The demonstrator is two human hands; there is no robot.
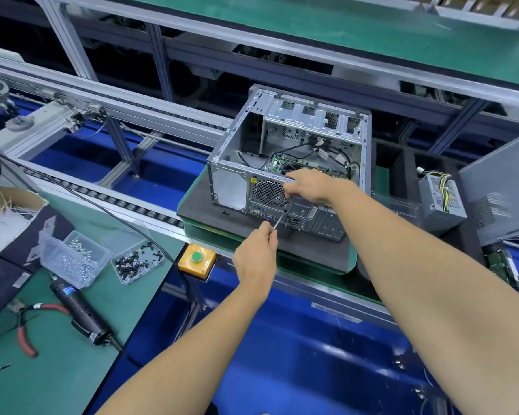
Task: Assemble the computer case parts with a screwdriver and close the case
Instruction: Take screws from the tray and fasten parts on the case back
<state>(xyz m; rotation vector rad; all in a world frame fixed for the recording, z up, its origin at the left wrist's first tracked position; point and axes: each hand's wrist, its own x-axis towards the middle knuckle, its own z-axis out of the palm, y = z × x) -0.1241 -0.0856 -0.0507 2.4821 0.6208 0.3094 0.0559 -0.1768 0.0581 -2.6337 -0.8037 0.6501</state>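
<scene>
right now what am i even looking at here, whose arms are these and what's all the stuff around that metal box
This is one picture from a camera worn on a person's head, looking forward and down, so the two bare arms are that person's own. No robot is involved.

The metal box is an open computer case lying on a dark pad on an assembly-line conveyor; you can see cables and a green circuit board inside. The left hand pinches a thin screwdriver aimed at the case's back panel. The right hand grips the case's edge beside the round fan grille.

On the green bench at left lie two clear tubs of screws, a black electric screwdriver and red-handled pliers. A yellow box with a green button sits at the conveyor's edge. A power supply stands at right.
</scene>
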